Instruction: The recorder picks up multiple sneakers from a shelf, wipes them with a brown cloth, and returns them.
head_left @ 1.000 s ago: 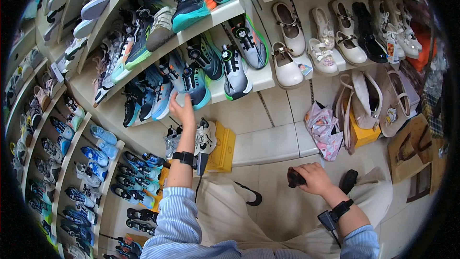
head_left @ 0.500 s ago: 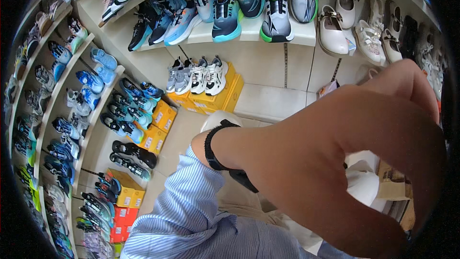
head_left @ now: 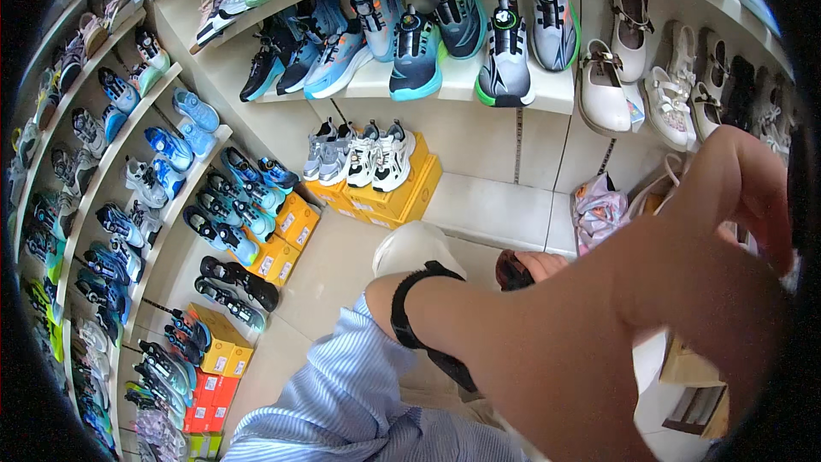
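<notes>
My left hand [head_left: 633, 308] looms large and close at the right, its forearm in a blue-and-white striped sleeve [head_left: 316, 376] and a black band [head_left: 410, 304] around the wrist. Some fingers bend downward at the upper right; the rest run into the dark rim, so what they touch, if anything, is hidden. Past the wrist, low by the shelf base, shows a skin-toned form with a dark brown thing [head_left: 513, 272], perhaps a foot in a sandal. Behind the fingers stand white strap shoes [head_left: 603, 94] on a shelf. My right hand does not show.
Sneakers fill curved shelves [head_left: 359, 85] ahead and racks at the left. Yellow shoe boxes [head_left: 398, 201] and red boxes [head_left: 209, 398] stand low with shoes on top. A pink-grey patterned bundle [head_left: 599, 214] lies by the wall. My pale-clad knee [head_left: 415, 248] is below.
The view has shifted, so shelves sit lower in it. My left hand has moved toward the right rim, and the dark brown thing and patterned bundle have come into sight behind it.
</notes>
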The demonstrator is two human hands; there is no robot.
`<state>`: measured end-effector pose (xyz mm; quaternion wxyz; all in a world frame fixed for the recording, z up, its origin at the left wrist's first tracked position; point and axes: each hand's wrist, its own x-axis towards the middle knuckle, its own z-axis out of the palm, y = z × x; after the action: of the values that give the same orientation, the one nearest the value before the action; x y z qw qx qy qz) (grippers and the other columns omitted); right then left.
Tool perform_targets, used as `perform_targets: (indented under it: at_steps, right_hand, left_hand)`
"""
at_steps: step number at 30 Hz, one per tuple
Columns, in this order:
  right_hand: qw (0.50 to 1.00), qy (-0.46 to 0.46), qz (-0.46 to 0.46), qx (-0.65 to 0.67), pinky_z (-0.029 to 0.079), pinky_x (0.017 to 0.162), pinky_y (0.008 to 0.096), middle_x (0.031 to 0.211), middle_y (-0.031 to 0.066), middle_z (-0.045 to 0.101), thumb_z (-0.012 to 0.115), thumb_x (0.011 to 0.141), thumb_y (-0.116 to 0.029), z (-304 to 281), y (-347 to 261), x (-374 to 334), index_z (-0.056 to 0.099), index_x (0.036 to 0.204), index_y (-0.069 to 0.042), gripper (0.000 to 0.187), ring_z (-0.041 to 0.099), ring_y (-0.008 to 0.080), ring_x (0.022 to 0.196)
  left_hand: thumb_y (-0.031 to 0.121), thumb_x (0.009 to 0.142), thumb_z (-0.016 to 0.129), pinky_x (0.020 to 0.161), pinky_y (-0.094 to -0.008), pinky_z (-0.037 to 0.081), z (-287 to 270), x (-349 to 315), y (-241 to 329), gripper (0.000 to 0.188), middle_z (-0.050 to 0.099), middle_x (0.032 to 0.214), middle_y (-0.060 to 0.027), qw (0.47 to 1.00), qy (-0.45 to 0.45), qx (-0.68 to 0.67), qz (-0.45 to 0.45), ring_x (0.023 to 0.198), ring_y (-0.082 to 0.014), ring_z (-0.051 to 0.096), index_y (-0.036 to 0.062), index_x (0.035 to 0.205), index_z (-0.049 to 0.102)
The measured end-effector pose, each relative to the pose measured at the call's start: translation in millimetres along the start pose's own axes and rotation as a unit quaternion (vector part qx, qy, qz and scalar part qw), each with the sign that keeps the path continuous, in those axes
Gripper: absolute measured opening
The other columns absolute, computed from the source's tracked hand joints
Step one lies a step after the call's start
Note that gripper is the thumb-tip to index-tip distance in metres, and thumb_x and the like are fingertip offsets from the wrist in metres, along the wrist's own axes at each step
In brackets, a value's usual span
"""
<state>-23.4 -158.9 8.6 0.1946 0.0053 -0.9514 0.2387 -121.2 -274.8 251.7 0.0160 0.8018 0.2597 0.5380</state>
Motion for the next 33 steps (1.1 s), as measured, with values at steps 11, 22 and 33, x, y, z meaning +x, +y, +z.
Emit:
perform_targets:
  at_steps: [11,22,33]
  right_hand:
    - [1.0,0.01,-0.008,-0.001,0.038,0.08,0.0382,0.099,0.0119,0.055,0.07,0.053,-0.013,-2.6,-17.2,14.4,0.048,0.111,-0.006,0.062,0.052,0.0296,0.091]
    - [0.997,-0.015,-0.02,0.078,0.038,0.082,0.0382,0.1,0.0151,0.054,0.066,0.058,-0.011,33.0,-9.9,38.8,0.048,0.109,-0.003,0.054,0.052,0.0318,0.092]
    - [0.974,0.05,0.101,0.196,0.045,0.082,0.0325,0.098,0.0139,0.06,0.067,0.063,-0.01,100.6,-5.3,71.7,0.052,0.109,-0.002,0.049,0.058,0.024,0.093]
  left_hand:
    - [0.009,0.067,0.068,0.08,-0.028,0.038,-17.9,-12.1,-5.5,0.028,0.052,0.095,-0.0019,0.996,-0.008,0.062,-0.059,0.094,-0.0148,0.043,0.0066,0.093,0.057]
    - [0.008,0.071,0.064,0.081,-0.0283,0.04,-56.0,-47.2,45.2,0.029,0.05,0.096,-0.0042,0.977,0.068,0.171,-0.11,0.094,-0.0146,0.046,0.0043,0.098,0.053]
    - [0.011,0.073,0.065,0.081,-0.0269,0.039,-128.5,-88.8,121.4,0.034,0.05,0.099,-0.0041,0.94,0.303,0.114,-0.108,0.092,-0.0126,0.046,0.0051,0.104,0.052]
